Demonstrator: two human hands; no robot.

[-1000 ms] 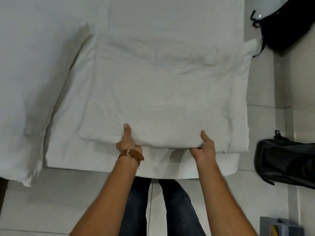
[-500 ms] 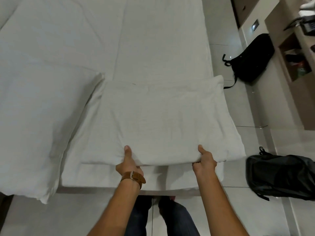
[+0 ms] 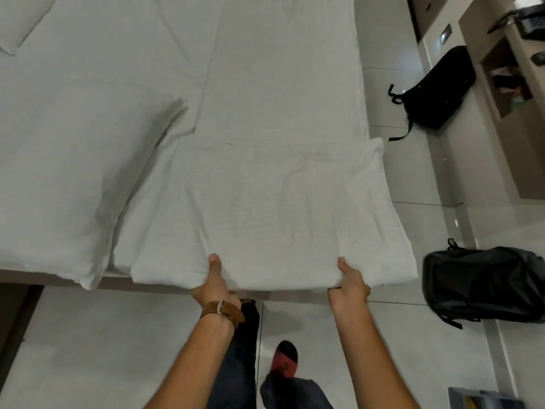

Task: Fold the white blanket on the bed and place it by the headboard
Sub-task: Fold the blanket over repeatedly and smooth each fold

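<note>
The white blanket (image 3: pixel 265 214) is folded into a thick rectangle and rests on the near corner of the white bed (image 3: pixel 265 69), its right end overhanging the bed's side. My left hand (image 3: pixel 215 286), with a brown watch strap at the wrist, grips the blanket's near edge, thumb on top. My right hand (image 3: pixel 349 286) grips the same edge further right, thumb on top too. The near edge is lifted off the mattress and pulled past the bed's foot. The fingers under the blanket are hidden.
A second white folded cover (image 3: pixel 56 178) lies on the bed at the left, and a pillow corner (image 3: pixel 17 19) shows at the top left. Two black backpacks (image 3: pixel 436 90) (image 3: pixel 483 284) sit on the tiled floor at the right, beside a wooden shelf unit (image 3: pixel 513 93).
The view has tilted up and back, so more of the bed and room shows. Both hands have kept their grip and drawn the blanket's near edge toward me, off the mattress. My feet have shifted.
</note>
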